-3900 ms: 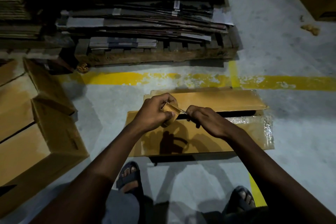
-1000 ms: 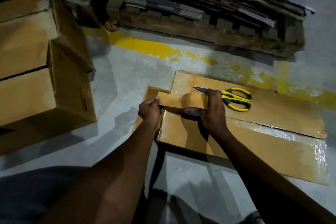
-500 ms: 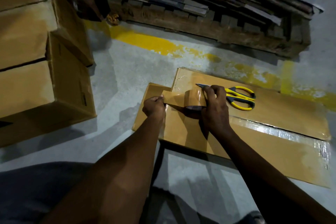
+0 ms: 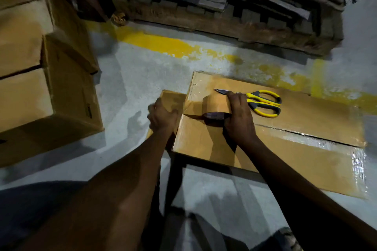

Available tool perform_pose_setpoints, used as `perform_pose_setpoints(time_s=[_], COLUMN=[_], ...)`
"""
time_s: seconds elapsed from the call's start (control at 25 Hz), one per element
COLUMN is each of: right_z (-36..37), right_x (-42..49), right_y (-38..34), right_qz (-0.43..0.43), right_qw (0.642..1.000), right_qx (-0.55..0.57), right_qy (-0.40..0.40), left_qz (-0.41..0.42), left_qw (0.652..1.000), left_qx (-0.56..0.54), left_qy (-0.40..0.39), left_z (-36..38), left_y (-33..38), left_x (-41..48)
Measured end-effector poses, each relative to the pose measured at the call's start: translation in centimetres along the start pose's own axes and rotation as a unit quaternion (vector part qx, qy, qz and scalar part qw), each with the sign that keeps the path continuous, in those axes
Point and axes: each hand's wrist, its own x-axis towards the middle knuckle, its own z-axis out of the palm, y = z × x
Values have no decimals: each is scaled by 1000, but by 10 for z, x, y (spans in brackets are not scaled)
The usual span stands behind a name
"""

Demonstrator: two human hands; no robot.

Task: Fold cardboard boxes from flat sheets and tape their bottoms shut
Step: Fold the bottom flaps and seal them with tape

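Gripping the tape roll (image 4: 216, 106), the right hand (image 4: 238, 117) sits on the box (image 4: 285, 161); the blurred left hand (image 4: 163, 117) touches its left end, grip not clear. Scissors (image 4: 264, 103) lie just beyond the right hand.

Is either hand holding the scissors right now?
No, the scissors lie on the box beyond the right hand, which grips the tape roll.

Grey concrete floor (image 4: 142, 71), scuffed, dimly and unevenly lit; dark shadows cast across near part. Worn yellow line (image 4: 163, 44) painted across floor, patchy toward right. Wooden pallet (image 4: 224, 26) set beyond line at top of view, loaded with dark flat stacks. Crumpled scrap (image 4: 118, 18) seen beside pallet's left corner.
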Motion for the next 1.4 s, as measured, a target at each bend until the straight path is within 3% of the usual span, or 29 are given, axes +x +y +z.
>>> perform_pose_setpoints(time_s=[0.08, 0.12, 0.16, 0.24, 0.56, 0.76, 0.92, 1.08, 1.2, 1.4], right_z=[-2, -2, -2, -3, -5, -49, -60, -60, -58, -109], right_x=[1, 2, 2, 4, 3, -8, -12, 0, -6, -38], right_y=[2, 0, -2, -7, -21, 42, 52, 21, 29, 105], right_qz=[5, 8, 9, -5, -19, -59, -31, -57, -63, -29], right_qw=[1000, 1000, 999, 998, 990, 968, 984, 991, 974, 973], right_qx=[18, 20, 16, -9, -61, -245, -173, -91, -202, -229], right_qy=[-13, -22, -32, -56, -126, 2, -14, -83, -84, 11], left_qz=[245, 320, 338, 314, 331, 302, 323, 350, 356, 348], left_qw=[962, 923, 895, 883, 854, 866, 860, 855, 839, 842], left_qx=[120, 214, 290, 343, 400, 399, 391, 376, 406, 408], left_qy=[29, 15, -22, -62, -31, -25, -47, -75, -64, -51], left_z=[11, 16, 23, 31, 44, 44, 73, 99, 97, 92], left_y=[-13, -13, -11, -1, 5, 7, 27, 36, 30, 32], left_x=[-8, -15, -21, -31, -36, -38, -58, -66, -61, -64])
